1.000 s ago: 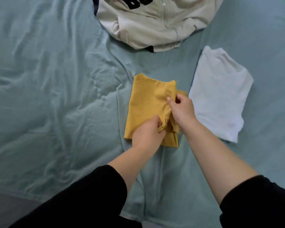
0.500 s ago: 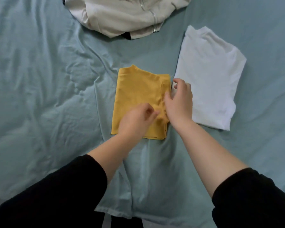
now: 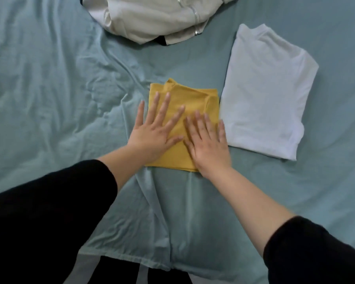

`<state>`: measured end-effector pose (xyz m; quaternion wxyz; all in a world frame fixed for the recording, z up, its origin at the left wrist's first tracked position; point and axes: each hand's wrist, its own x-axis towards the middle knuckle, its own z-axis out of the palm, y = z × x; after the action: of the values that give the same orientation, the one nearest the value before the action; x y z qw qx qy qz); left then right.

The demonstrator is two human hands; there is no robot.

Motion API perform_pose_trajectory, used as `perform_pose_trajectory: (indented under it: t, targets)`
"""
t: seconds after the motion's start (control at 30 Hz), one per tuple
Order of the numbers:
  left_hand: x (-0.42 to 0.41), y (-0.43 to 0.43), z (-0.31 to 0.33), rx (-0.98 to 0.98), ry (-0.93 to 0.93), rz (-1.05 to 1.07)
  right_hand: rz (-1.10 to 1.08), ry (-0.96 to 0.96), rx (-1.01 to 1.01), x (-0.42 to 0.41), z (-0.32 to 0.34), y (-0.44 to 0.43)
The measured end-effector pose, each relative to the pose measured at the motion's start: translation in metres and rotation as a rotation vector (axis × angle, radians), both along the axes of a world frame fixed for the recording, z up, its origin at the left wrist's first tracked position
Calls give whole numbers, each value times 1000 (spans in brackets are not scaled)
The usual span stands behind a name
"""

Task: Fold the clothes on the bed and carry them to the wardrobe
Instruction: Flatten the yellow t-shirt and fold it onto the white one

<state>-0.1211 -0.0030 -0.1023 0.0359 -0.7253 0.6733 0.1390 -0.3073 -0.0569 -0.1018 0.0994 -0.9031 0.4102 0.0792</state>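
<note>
1. The yellow top [image 3: 191, 95] lies folded into a small rectangle on the bed [image 3: 49, 89], near its front edge; the folded white top [image 3: 262, 95] lies just beside it on the right, and whether they touch I cannot tell
2. Both hands lie flat and side by side on the yellow top, palms down, fingers straight and spread; the left hand [image 3: 152, 138] presses its left half, the right hand [image 3: 209, 146] its right half; neither grips anything
3. A pale jacket [image 3: 152, 15] sits in a loose heap at the far edge, zip showing, seemingly not yet folded
4. The yellow top looks thin, soft and light; lifted by one corner, the folds would likely fall open; better to slide both hands under opposite sides, or pinch all layers at a folded edge
5. The wardrobe is not in view
</note>
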Motion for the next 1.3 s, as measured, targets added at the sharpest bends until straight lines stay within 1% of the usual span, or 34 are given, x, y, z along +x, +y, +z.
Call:
perform_pose_trajectory:
  t: [0.07,0.13,0.17,0.2,0.23,0.27,0.3,0.33,0.37,0.4,0.43,0.47,0.57,0.6,0.7,0.77,0.83,0.97,1.03,1.17,1.23,1.3]
  targets:
    - [-1,31,2,124,-34,-123,40,86,59,-21,3,22]
    - [0,44,1,192,-38,-107,28,77,94,-32,2,30]
    - [-1,44,4,187,-16,-78,17,17,112,-32,6,30]
    - [-2,40,11,167,30,-29,-25,-92,131,-30,13,29]
    - [-5,37,18,122,105,61,-114,-249,145,-29,18,29]
    - [-8,33,23,55,209,203,-276,-417,160,-28,24,30]
    - [-10,29,29,-2,341,392,-507,-584,194,-29,28,30]
    - [-11,25,33,-27,498,608,-781,-724,278,-29,32,29]
    - [-12,20,35,-24,642,816,-1049,-827,419,-26,34,28]
    - [-11,14,36,1,740,976,-1260,-896,554,-21,35,26]
    - [-11,7,36,34,787,1067,-1370,-913,641,-17,34,24]
    - [-10,1,36,66,792,1103,-1406,-899,696,-11,32,21]
    - [-7,-11,35,108,732,1107,-1438,-869,800,9,28,12]
    - [-6,-13,35,99,747,1104,-1454,-856,844,13,29,9]
    - [-5,-16,41,74,867,1080,-1441,-822,1031,18,34,1]
    - [-5,-13,49,43,970,1059,-1402,-837,1150,15,41,2]
    - [-6,-10,60,2,1063,1038,-1344,-888,1185,9,49,5]
    - [-18,-12,77,-14,1246,1005,-1341,-1025,1116,-14,71,6]
    - [-30,-20,83,9,1315,984,-1317,-1011,1036,-33,82,2]
    - [-59,-49,88,64,1374,929,-1261,-950,836,-70,101,-21]
    - [-75,-73,92,66,1386,872,-1224,-960,736,-84,108,-42]
    - [-89,-101,99,38,1415,817,-1188,-1013,636,-97,115,-66]
